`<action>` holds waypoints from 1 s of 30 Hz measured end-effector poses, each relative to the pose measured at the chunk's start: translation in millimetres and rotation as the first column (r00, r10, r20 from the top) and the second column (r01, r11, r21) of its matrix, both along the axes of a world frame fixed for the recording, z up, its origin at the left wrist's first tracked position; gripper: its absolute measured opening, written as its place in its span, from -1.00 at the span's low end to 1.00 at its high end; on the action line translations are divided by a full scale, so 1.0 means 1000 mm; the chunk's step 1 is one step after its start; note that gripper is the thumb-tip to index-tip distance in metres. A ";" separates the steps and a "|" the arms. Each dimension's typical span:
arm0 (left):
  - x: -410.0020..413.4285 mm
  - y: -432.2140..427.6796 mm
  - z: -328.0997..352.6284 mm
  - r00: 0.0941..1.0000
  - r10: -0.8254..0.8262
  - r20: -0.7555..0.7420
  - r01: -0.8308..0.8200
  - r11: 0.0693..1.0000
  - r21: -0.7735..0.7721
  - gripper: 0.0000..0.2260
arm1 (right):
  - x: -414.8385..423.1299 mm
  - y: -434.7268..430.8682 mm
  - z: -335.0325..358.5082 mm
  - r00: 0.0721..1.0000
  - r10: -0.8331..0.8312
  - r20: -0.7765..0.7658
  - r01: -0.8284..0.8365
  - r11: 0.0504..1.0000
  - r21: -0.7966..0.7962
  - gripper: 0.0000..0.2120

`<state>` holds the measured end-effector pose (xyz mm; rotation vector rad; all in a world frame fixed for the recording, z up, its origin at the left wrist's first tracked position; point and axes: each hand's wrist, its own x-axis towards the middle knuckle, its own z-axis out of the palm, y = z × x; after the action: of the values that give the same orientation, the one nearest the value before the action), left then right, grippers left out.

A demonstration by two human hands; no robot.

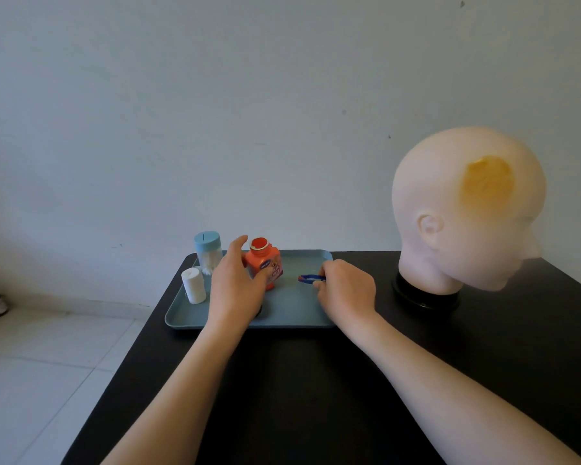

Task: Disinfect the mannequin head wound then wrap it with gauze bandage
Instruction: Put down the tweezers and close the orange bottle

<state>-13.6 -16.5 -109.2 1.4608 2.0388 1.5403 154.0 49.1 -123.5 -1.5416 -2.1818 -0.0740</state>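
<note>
One mannequin head [457, 229] stands upright on a black round base [426, 297] at the right of the dark bench [316, 380], well apart from the tray, side-on with the face towards the right. A yellow-orange patch [487, 182] marks the wound high above the ear. The head looks light and hollow, smooth and probably a little slippery, so a bandage pulled hard might tip it. It is best steadied by the neck or base.

The gauze roll [193, 285] stands on end at the left of the blue tray [292, 313]. It looks soft, light and easily crushed, so I would take it round its sides and keep the loose end under control.

Beside the roll, a clear jar [208, 251] with a pale blue lid holds cotton swabs. The orange bottle [265, 260] stands uncapped and upright mid-tray. How much liquid is in it cannot be told, though an open bottle could spill if knocked.

The left hand [235, 286] curls round the bottle, thumb raised behind it and fingers across the label. The right hand [346, 290] pinches blue tweezers [311, 278] low over the tray, and the tips carry something small and orange-red.
</note>
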 end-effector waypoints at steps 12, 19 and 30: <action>0.003 -0.003 0.001 0.998 0.034 0.043 -0.035 0.999 0.018 -0.42 | 0.005 -0.002 0.009 0.998 -0.014 -0.056 0.008 0.994 -0.111 -0.89; 0.002 -0.005 0.001 0.998 0.040 0.055 -0.041 0.999 0.017 -0.42 | 0.001 -0.007 0.012 0.992 -0.076 -0.100 0.055 0.979 -0.196 -0.86; -0.004 -0.010 0.003 0.997 0.053 0.062 -0.055 0.998 0.022 -0.43 | -0.013 -0.010 0.000 0.998 -0.067 -0.016 0.064 0.990 -0.126 -0.86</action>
<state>-17.1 -26.5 -106.1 1.3593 2.0477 1.6153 140.7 38.9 -123.8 -1.6752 -2.1561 0.0585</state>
